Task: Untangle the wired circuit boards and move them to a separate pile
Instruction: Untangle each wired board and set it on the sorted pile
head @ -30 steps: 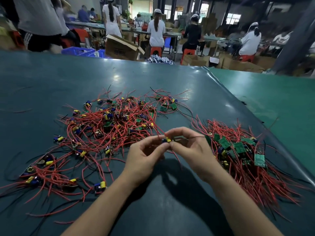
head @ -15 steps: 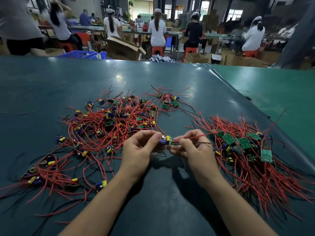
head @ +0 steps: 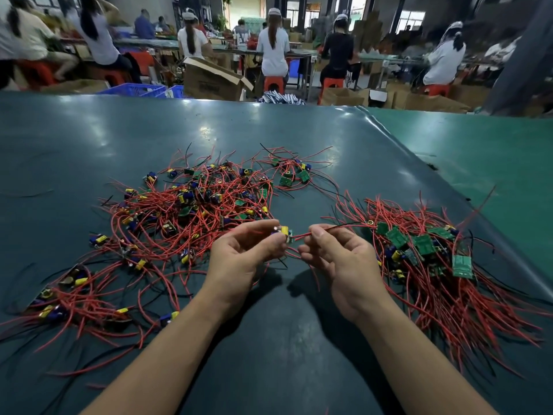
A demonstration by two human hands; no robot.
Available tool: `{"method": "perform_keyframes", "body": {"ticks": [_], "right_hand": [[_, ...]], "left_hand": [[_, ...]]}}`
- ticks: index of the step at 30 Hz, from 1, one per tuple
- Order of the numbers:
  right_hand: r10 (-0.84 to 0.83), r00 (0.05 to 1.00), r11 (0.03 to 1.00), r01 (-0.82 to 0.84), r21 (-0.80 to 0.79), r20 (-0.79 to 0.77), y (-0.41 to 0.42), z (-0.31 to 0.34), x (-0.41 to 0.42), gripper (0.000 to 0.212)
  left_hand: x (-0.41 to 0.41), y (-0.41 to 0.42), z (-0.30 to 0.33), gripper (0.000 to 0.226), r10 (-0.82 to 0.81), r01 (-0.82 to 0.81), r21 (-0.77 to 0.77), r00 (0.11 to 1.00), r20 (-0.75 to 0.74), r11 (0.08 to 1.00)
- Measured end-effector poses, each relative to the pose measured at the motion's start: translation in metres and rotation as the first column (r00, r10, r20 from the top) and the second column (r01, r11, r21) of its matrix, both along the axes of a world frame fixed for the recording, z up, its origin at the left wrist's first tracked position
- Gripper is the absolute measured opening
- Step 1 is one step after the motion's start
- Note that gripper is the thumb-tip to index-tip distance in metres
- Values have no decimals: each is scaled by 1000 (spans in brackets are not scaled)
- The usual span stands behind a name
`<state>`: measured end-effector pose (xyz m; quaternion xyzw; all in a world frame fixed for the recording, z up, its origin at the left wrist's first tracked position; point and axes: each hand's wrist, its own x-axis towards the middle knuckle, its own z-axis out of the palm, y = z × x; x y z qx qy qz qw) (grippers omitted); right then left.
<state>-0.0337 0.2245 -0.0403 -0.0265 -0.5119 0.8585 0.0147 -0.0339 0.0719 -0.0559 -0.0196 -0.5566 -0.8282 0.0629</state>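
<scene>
The board being worked on is a tiny circuit board (head: 282, 233) with a yellow part and a blue part on it, held up over the worktop (head: 89, 139) between the two piles. The left hand (head: 244, 259) pinches it at the fingertips, so that grip is closed on the board, and most of the board is hidden behind the fingers. The right hand (head: 338, 259) is just right of the board, its grip pinched on the thin red wire (head: 302, 235) running out of it.

Left of the held board sits the tangled pile (head: 185, 217) – looped red and black leads, little green boards, yellow and blue parts, hard to tell one unit from another. To its right is the sorted pile (head: 428, 253), flat green boards with wires fanned toward the near edge. The worktop is a glossy dark teal sheet.
</scene>
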Motion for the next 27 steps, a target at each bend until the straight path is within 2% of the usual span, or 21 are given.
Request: {"method": "perform_keyframes", "body": {"ticks": [3, 6, 8, 14, 18, 20, 22, 27], "right_hand": [[20, 1000, 996, -18, -84, 23, -1, 0, 0, 5], [54, 998, 998, -53, -31, 20, -3, 0, 1, 14], [48, 999, 999, -48, 1, 23, -3, 0, 2, 10], [69, 995, 997, -67, -32, 73, -3, 2, 3, 5], [119, 993, 993, -119, 25, 3, -3, 3, 6, 16], [143, 989, 988, -142, 67, -22, -3, 4, 7, 8], [145, 989, 986, -144, 86, -14, -2, 4, 7, 5], [93, 995, 988, -95, 125, 20, 0, 5, 7, 14]], "left_hand": [[0, -2, 2, 37, -48, 46, 72, 998, 28, 996], [0, -2, 3, 45, -57, 54, 61, 997, 47, 997], [-1, -3, 3, 46, -39, 35, 68, 997, 60, 997], [-1, -2, 6, 13, -95, 76, 219, 993, 73, 973], [1, 1, 9, 14, -130, 111, 196, 988, 85, 974], [2, 2, 9, 16, -153, 135, 190, 984, 85, 972], [2, 2, 8, 17, -194, 175, 195, 977, 87, 965], [4, -1, 8, 30, -297, 279, 178, 951, 83, 944]]}}
